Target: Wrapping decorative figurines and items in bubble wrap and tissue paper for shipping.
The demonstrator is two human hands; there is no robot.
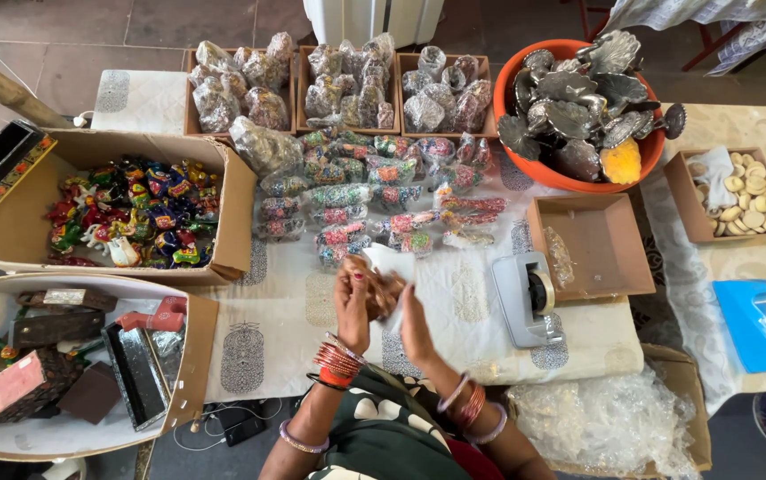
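Cluttered table, wrapped figurine between fingers (both hands)

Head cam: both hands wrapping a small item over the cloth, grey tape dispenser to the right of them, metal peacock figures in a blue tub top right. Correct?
Not quite. In the head view the tub holding the metal peacock figures is orange, not blue. The rest stands: left hand and right hand hold a small item in white wrap over the cloth, with the grey tape dispenser to their right.

A small brown item, half-wrapped in white paper, held above the cloth.
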